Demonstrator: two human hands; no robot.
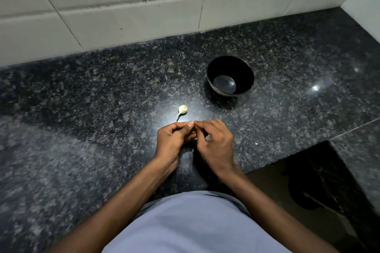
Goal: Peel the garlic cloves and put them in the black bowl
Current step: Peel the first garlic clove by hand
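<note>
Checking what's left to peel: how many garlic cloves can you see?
1: a garlic clove lies on the counter beyond the hands. Another may be hidden between the fingers.

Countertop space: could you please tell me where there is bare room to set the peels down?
Bare granite countertop lies left of the garlic clove, up to the tiled wall. Another patch lies right of the black bowl. It is crowded between clove, bowl and the hands.

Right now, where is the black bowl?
The black bowl sits on the granite counter, right of centre, beyond the hands and right of the garlic clove.
</note>
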